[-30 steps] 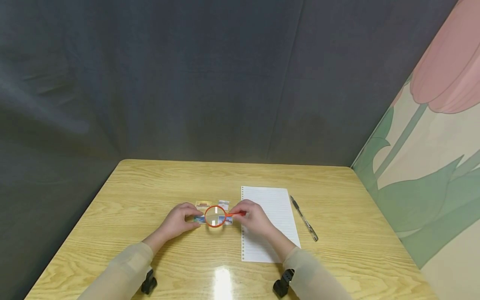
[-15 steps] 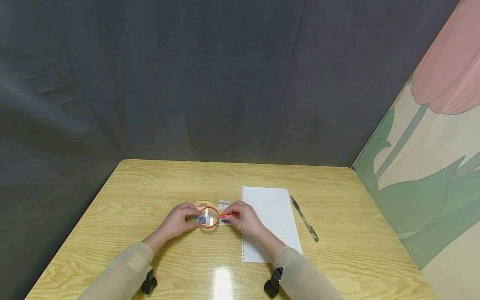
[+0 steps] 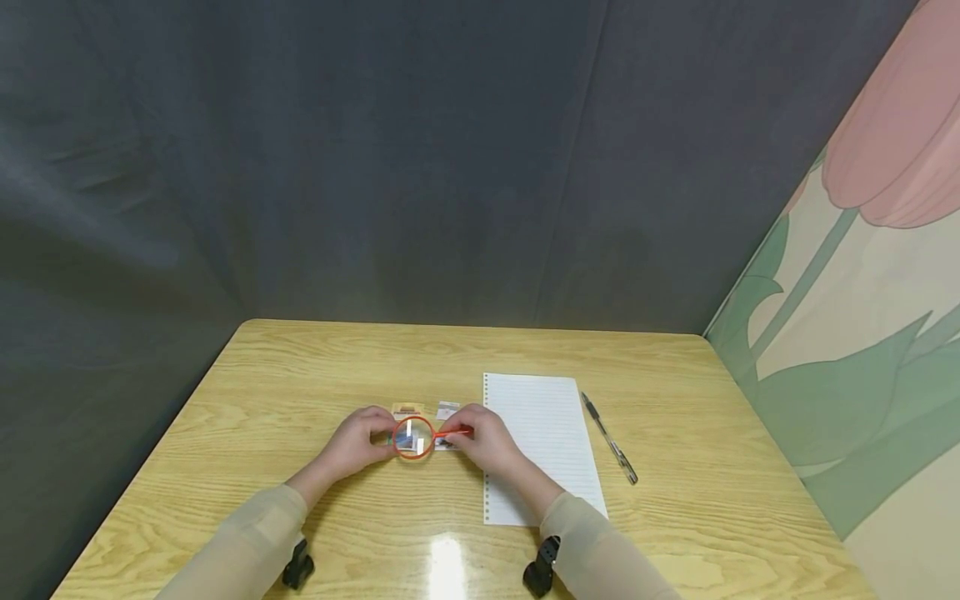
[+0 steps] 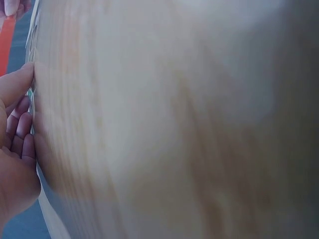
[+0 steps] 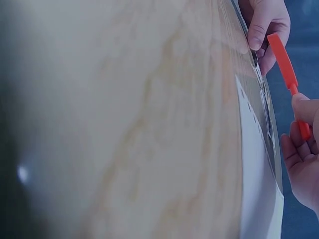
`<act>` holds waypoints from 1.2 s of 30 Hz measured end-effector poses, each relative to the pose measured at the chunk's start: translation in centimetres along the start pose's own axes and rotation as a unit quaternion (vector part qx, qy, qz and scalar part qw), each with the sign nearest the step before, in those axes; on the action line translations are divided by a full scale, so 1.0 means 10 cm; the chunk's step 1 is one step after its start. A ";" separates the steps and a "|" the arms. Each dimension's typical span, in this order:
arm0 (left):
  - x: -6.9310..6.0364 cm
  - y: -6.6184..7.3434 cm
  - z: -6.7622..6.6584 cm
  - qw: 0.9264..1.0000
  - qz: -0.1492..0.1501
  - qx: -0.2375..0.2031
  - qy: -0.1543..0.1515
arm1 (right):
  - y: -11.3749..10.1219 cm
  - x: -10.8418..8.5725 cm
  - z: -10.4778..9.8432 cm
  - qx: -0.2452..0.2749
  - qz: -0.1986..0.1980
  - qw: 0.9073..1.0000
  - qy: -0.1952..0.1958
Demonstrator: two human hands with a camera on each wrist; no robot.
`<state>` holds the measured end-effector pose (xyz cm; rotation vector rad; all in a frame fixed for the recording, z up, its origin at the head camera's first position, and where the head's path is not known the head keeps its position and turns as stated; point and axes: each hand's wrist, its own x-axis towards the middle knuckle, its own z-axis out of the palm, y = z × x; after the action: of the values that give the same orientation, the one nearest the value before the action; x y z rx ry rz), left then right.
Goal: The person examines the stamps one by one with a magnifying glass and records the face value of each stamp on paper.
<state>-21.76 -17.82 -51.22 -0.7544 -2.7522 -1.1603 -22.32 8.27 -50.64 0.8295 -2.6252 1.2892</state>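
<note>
In the head view, my right hand (image 3: 487,437) pinches the red handle of a magnifying glass (image 3: 414,417). Its round lens is over a blue picture card (image 3: 406,440) at the table's middle. My left hand (image 3: 360,440) has thumb and fingers around that card's left end, at its edges. The right wrist view shows the magnifier (image 5: 283,62) edge-on, raised off the table, between the right hand's (image 5: 305,154) thumb and fingers. In the left wrist view, the left hand's (image 4: 17,129) fingertips are down at the table surface.
A yellow card (image 3: 408,408) and a pale card (image 3: 447,409) lie behind the lens; another card (image 3: 446,444) is partly under the magnifier's handle. Lined paper (image 3: 536,425) lies to the right, partly beneath the right forearm, with a pen (image 3: 609,437) beyond it.
My right hand has moved left with the magnifying glass, carrying the lens from between the two front cards to over the left one. The left hand has stayed nearly still.
</note>
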 end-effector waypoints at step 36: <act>0.00 -0.04 0.01 1.000 0.026 -0.002 0.016 | 0.01 0.06 0.05 0.002 0.029 1.000 -0.005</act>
<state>-21.93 -17.99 -51.56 -0.7971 -2.6883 -1.1573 -22.78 7.68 -50.87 0.7675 -2.6744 1.3085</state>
